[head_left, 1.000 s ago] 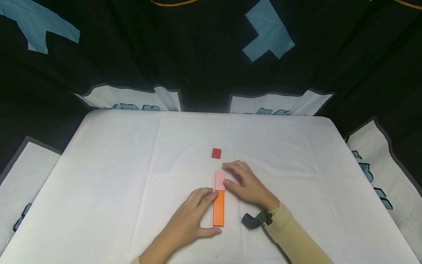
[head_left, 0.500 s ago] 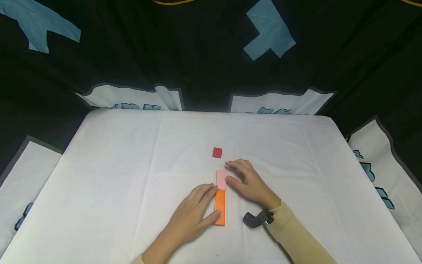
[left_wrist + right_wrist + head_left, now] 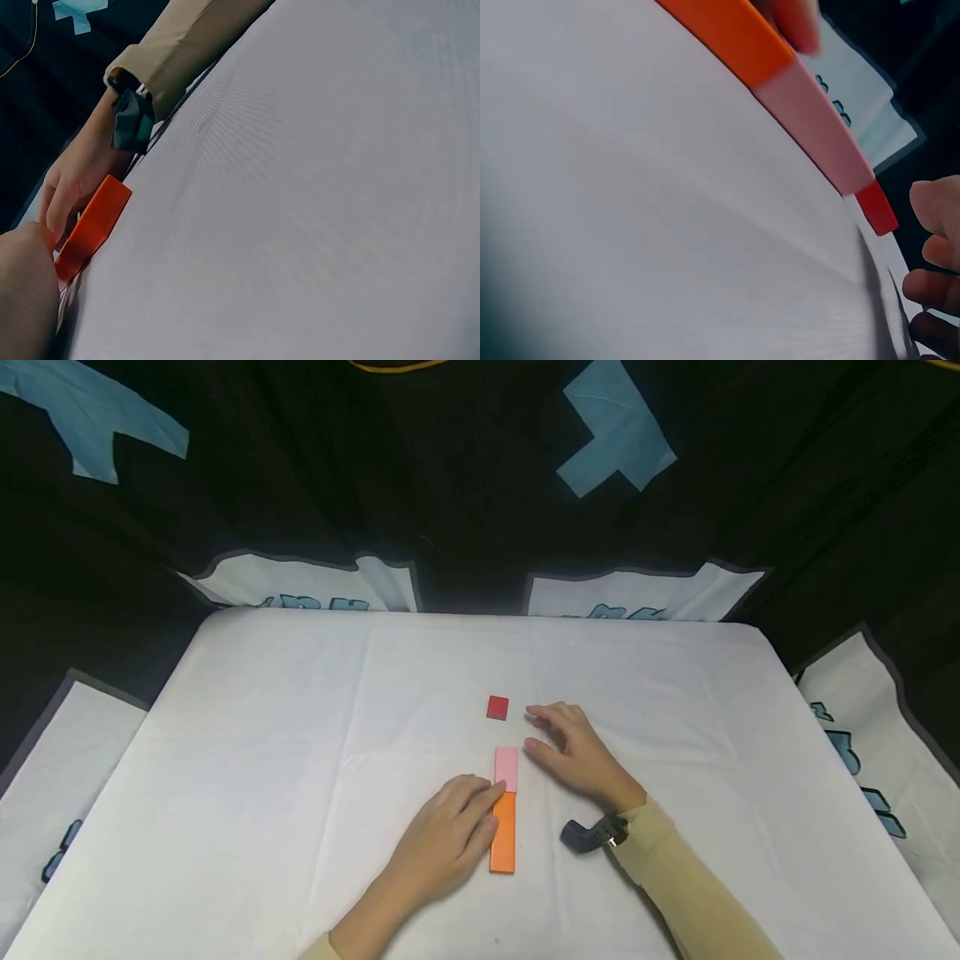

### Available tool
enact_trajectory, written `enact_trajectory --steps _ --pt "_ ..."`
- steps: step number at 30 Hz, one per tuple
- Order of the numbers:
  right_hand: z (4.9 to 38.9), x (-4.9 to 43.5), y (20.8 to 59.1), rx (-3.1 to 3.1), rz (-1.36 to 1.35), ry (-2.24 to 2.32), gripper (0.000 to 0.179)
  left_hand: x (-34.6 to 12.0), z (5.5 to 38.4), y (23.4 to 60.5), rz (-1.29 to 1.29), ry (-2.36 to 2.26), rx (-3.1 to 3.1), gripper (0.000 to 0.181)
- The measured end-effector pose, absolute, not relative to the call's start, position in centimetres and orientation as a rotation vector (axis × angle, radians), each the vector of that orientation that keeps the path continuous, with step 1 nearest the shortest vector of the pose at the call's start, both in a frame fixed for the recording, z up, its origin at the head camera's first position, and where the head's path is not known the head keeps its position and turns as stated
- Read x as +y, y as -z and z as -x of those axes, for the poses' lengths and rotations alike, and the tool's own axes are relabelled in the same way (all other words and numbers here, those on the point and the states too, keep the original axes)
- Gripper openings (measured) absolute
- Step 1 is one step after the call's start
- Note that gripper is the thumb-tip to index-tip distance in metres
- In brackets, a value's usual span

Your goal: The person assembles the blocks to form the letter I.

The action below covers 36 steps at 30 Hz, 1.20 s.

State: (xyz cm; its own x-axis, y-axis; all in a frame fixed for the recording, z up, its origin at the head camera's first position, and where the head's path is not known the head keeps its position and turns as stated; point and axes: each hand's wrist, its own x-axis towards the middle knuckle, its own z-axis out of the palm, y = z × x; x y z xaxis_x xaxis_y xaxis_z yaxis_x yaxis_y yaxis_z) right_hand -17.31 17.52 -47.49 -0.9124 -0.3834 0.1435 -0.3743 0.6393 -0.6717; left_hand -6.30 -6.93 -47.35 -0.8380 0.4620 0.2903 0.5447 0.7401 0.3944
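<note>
An orange bar-shaped block [image 3: 505, 843] and a shorter pink block [image 3: 507, 762] lie end to end in a line on the white table, pink on the far side. Beyond them, with a gap between, lies a small red square block [image 3: 497, 707]. My left hand [image 3: 442, 839] rests along the left of the line, a fingertip on the seam where pink meets orange and the thumb against the orange block. To the right of the red and pink blocks is my right hand [image 3: 581, 760], fingers loosely bent, touching neither. In the right wrist view its fingertips [image 3: 930, 206] are close to the red block.
The tabletop [image 3: 262, 735] is covered by a white cloth with faint creases. A dark curtain [image 3: 337, 485] with light blue patches hangs behind its far edge. A black strap device [image 3: 592, 835] sits on the right wrist.
My right hand has left the pink block's side and shifted away, towards the red block. My left thumb has moved from below the orange block's near end up to its left side.
</note>
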Motion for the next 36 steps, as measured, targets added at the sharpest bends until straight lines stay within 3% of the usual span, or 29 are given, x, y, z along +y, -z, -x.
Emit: enact_trajectory --steps 15,36 --pt "21.3 16.2 46.1 2.847 0.734 0.97 0.058 -6.7 6.3 47.7 0.81 0.663 -2.762 0.044" --pt "22.3 14.1 45.8 2.843 0.813 0.821 0.049 -6.8 6.3 47.4 0.803 0.632 -2.767 0.043"
